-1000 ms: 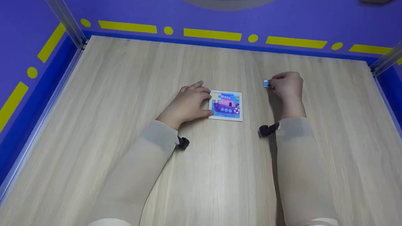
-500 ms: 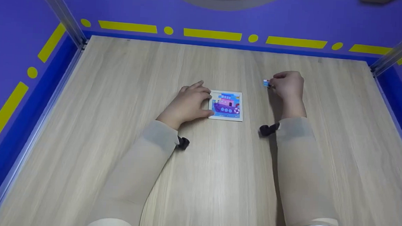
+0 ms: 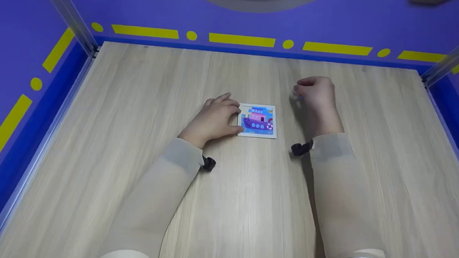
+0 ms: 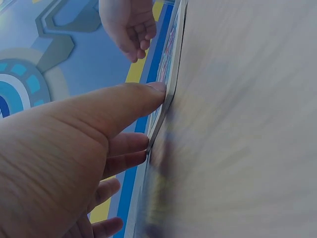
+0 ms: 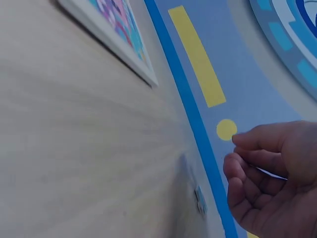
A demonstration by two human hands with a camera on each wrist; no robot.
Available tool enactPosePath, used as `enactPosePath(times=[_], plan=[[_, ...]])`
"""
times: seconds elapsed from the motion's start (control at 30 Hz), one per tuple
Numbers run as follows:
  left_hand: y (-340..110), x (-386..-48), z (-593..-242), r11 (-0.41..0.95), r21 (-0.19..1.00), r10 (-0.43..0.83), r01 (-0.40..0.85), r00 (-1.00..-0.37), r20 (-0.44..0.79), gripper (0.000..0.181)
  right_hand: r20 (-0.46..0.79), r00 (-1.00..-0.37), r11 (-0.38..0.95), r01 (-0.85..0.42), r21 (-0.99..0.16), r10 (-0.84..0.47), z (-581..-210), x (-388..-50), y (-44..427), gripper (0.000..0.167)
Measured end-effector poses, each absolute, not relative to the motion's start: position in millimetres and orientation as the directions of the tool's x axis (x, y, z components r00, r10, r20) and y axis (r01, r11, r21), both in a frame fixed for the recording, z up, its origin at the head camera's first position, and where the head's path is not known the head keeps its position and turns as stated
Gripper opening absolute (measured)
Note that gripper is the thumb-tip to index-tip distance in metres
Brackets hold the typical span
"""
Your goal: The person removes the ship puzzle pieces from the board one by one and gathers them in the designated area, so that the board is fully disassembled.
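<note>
A small jigsaw puzzle (image 3: 258, 121) in a white frame shows a purple and pink boat. A pale patch lies at its upper left. My left hand (image 3: 213, 120) rests at the frame's left side. In the left wrist view its thumb (image 4: 133, 99) touches the frame's edge, with two nearly straight fingertips beside it. Right of the puzzle, my right hand (image 3: 317, 96) hovers with loosely curled fingers and nothing visible in them. Beneath it a small blue puzzle piece (image 5: 200, 200) lies on the table, mostly hidden by the hand in the head view.
The wooden table (image 3: 224, 208) is bounded by a blue back wall (image 3: 243, 26) with yellow marks and by blue side walls. A black wrist camera (image 3: 300, 149) sticks out from the right sleeve, another wrist camera (image 3: 209, 164) from the left.
My right hand has let go of the small puzzle piece and moved slightly left and up over it. My left hand and the framed puzzle have stayed in place.
</note>
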State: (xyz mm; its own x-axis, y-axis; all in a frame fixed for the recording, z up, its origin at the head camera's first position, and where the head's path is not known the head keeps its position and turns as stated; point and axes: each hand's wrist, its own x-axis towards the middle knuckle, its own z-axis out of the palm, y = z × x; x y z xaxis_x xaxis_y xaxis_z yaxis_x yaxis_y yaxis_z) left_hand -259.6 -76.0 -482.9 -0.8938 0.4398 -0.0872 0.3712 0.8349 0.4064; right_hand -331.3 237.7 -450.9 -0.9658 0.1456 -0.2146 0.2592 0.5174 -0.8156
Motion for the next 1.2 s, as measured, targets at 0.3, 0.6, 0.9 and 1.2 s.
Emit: enactPosePath(times=[0.3, 0.6, 0.9, 1.2], plan=[[-77, -258, -483, 0.831, 0.413, 0.442, 0.372, -0.893, -0.084, 0.063, -0.165, -0.986, 0.59, 0.132, -0.796, -0.001, -452, -324, 209, 0.034], [-77, -259, -484, 0.821, 0.43, 0.448, 0.375, -0.891, -0.078, 0.06, -0.185, -0.968, 0.581, 0.053, -0.812, -0.17, -452, -315, 186, 0.032], [-77, -259, -486, 0.8, 0.446, 0.473, 0.402, -0.879, -0.055, 0.051, -0.244, -0.918, 0.664, -0.027, -0.748, -0.313, -463, -312, 171, 0.031], [-77, -258, -484, 0.805, 0.436, 0.471, 0.403, -0.881, -0.055, 0.051, -0.228, -0.905, 0.697, -0.098, -0.71, -0.358, -470, -310, 164, 0.029]])
